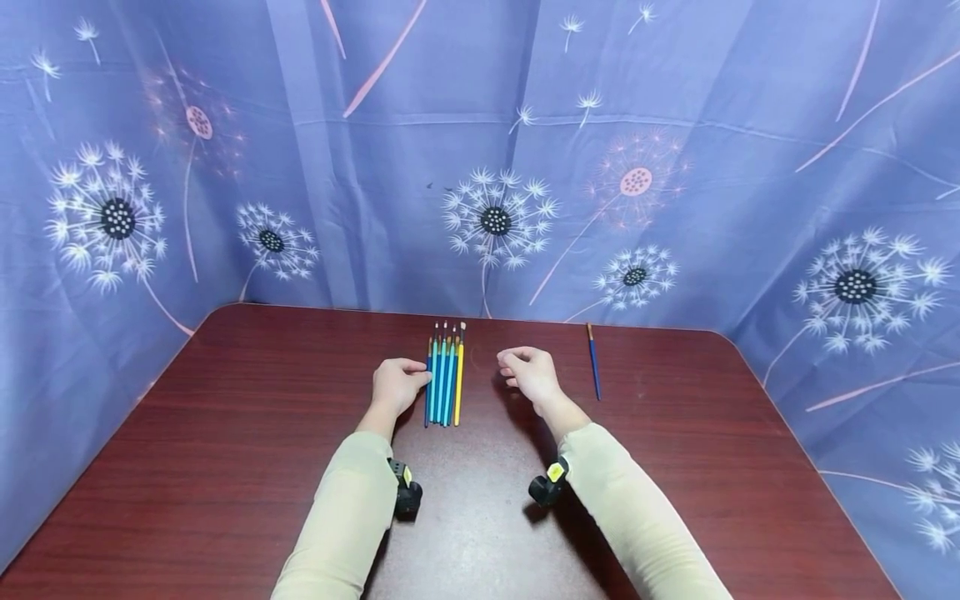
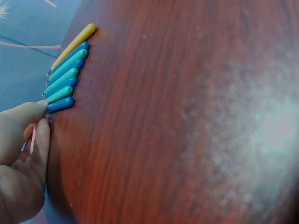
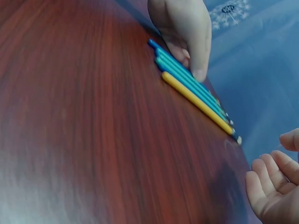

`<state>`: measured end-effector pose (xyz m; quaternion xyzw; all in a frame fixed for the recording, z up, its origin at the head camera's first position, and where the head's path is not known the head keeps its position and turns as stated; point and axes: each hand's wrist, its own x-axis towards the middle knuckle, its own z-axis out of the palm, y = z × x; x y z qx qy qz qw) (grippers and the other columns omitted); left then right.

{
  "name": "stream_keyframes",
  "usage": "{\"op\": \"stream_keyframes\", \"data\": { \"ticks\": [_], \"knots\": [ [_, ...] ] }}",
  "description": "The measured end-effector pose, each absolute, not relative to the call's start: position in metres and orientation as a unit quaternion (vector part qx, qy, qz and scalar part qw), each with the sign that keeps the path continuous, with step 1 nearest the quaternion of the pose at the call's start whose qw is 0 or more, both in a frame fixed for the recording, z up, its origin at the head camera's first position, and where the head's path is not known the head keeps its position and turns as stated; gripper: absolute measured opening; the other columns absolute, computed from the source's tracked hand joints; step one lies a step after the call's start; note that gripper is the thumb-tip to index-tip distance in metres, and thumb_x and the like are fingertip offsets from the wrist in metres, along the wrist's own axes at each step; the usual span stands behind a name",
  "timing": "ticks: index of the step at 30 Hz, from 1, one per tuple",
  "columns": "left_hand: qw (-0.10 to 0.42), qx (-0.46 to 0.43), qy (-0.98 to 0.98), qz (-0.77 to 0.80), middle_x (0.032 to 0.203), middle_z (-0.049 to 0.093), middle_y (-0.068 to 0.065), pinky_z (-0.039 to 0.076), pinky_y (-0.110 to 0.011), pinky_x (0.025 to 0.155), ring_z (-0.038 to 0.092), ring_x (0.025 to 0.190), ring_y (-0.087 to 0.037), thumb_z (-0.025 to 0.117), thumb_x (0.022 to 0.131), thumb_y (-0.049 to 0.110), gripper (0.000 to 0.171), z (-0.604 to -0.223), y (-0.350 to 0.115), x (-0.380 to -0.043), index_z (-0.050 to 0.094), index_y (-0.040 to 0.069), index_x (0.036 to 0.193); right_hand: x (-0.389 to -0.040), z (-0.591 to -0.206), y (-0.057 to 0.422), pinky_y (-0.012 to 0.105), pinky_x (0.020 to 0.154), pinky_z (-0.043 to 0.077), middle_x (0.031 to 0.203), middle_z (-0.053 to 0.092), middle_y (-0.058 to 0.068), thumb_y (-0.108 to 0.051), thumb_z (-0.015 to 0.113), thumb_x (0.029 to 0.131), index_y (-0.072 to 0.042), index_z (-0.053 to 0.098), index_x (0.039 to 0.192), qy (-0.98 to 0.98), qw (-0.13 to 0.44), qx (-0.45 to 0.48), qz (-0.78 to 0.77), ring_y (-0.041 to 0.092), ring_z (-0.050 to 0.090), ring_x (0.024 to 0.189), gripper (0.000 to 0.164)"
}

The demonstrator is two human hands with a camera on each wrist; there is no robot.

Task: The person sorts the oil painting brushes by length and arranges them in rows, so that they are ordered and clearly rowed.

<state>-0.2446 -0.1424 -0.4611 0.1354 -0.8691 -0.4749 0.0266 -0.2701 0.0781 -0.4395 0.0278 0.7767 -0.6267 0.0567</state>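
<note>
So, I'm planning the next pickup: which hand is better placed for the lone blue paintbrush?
Probably the right hand: it's empty and nearer the lone blue paintbrush, while the left hand touches the paintbrush row.

Blue dandelion-print curtain (image 1: 420,158), glossy reddish-brown table (image 1: 480,492), rounded far corners

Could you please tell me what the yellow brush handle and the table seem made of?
The yellow brush handle looks glossy, catching highlights: perhaps painted wood or plastic. The table has streaked reddish grain and glare: polished wood or laminate, possibly.
</note>
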Motion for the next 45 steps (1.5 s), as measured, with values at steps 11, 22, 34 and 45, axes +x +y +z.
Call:
{"op": "stream_keyframes", "data": {
  "ticks": [11,22,34,45],
  "knots": [
    [0.025,0.132,-0.867,-0.48,0.1,0.072,-0.012,0.051,-0.042,0.089,0.062,0.104,-0.027,0.07,0.085,0.022,0.023,-0.46,-0.14,-0.244,0.074,0.007,0.102,-0.262,-0.442,0.051,0.027,0.055,0.051,0.095,0.069,0.022,-0.016,0.058,0.088,-0.002,0.069,0.104,0.768,0.038,0.041,-0.638,0.018,0.062,0.068,0.024],
    [0.023,0.131,-0.872,-0.472,0.097,0.072,-0.01,0.052,-0.041,0.085,0.064,0.097,-0.025,0.069,0.085,0.023,0.023,-0.46,-0.141,-0.244,0.074,0.008,0.102,-0.258,-0.452,0.032,0.027,0.073,0.05,0.1,0.068,0.013,-0.019,0.065,0.087,-0.001,0.068,0.109,0.797,-0.034,0.025,-0.603,0.02,0.062,0.089,0.029],
    [0.034,0.132,-0.873,-0.468,0.096,0.073,-0.01,0.052,-0.04,0.085,0.064,0.096,-0.025,0.071,0.084,0.023,0.023,-0.46,-0.142,-0.244,0.075,0.008,0.1,-0.258,-0.462,0.023,0.034,0.081,0.053,0.1,0.068,0.015,-0.018,0.067,0.086,0.0,0.065,0.113,0.8,-0.042,0.01,-0.599,0.025,0.063,0.095,0.033],
    [0.029,0.134,-0.871,-0.472,0.097,0.073,-0.011,0.051,-0.04,0.087,0.064,0.098,-0.025,0.071,0.083,0.023,0.023,-0.459,-0.143,-0.243,0.075,0.008,0.1,-0.256,-0.47,0.022,0.036,0.082,0.054,0.101,0.069,0.013,-0.017,0.069,0.083,-0.003,0.067,0.11,0.828,-0.054,-0.002,-0.558,0.026,0.064,0.094,0.03]
  ]
}}
